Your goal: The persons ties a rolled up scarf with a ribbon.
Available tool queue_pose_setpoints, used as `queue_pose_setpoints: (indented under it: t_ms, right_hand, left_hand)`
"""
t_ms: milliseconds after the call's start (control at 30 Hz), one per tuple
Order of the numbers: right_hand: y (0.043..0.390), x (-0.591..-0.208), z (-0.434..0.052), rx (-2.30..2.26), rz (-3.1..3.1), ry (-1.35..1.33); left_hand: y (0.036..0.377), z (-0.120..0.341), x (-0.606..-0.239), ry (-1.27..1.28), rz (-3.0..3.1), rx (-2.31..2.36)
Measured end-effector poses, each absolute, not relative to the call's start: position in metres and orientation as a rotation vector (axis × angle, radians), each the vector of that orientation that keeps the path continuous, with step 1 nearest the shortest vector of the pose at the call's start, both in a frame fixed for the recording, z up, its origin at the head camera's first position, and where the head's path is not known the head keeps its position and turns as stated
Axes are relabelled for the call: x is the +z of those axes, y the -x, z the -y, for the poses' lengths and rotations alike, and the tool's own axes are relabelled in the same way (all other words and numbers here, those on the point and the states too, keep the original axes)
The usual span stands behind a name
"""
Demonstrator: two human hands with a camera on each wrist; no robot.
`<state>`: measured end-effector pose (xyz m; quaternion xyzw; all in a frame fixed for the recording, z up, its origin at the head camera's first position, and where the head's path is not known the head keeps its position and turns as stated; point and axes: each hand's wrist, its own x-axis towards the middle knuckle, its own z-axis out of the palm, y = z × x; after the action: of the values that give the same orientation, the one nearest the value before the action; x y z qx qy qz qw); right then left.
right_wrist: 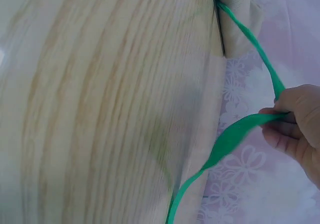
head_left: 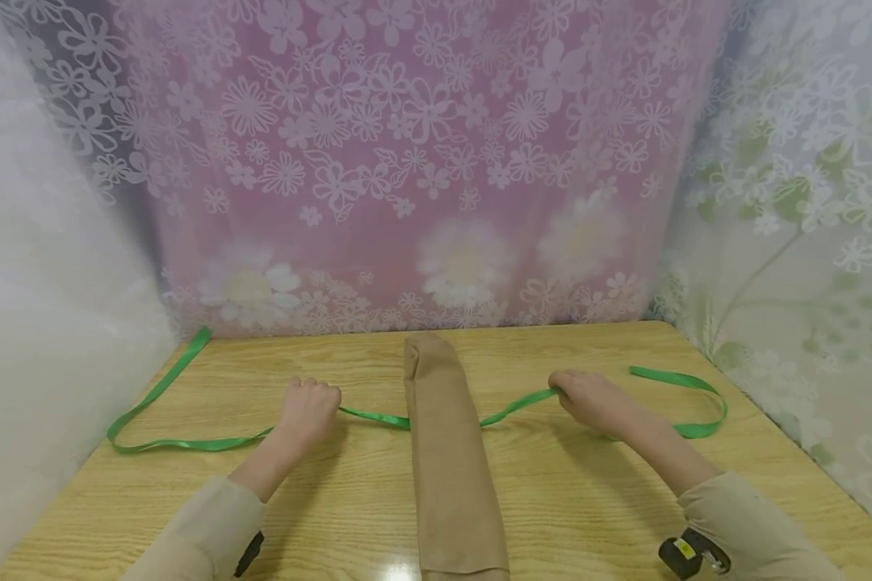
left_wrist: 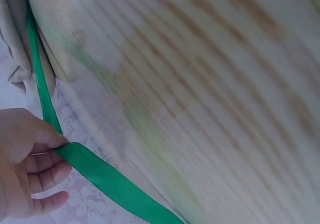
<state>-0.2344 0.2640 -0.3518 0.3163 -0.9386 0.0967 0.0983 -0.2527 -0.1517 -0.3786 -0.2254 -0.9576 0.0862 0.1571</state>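
A long folded bundle of tan cloth (head_left: pixel 450 468) lies lengthwise down the middle of the table. Under it passes a green ribbon (head_left: pixel 378 417), coming out on both sides. My left hand (head_left: pixel 308 413) pinches the ribbon left of the cloth between thumb and finger; in the left wrist view the other fingers of that hand (left_wrist: pixel 30 159) are loosely bent. To the right of the cloth, my right hand (head_left: pixel 589 399) pinches the ribbon a little above the table, as the right wrist view also shows, where the hand (right_wrist: pixel 300 129) has ribbon leading off both ways.
The wood-grain table (head_left: pixel 567 516) has a pink flowered curtain (head_left: pixel 421 161) behind it and pale sheets at both sides. One ribbon tail (head_left: pixel 167 442) curves to the far left corner; the other tail (head_left: pixel 712 395) loops at the right.
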Motion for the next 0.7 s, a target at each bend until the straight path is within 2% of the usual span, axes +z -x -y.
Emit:
queue_pose_setpoints:
  t_ms: [167,433,700]
  right_hand:
    - [0.237,-0.355,-0.267,0.157,2.534,-1.004]
    - [0.239,-0.351,-0.264,-0.028,2.552,-0.753]
    - [0.236,-0.346,-0.259,0.127,2.74,-0.536]
  left_hand:
    - [0.252,0.155,-0.376,0.608,2.759,0.266]
    - [0.254,0.158,-0.373,0.511,2.809,0.181]
    - [0.248,0.155,-0.368,0.399,2.837,-0.085]
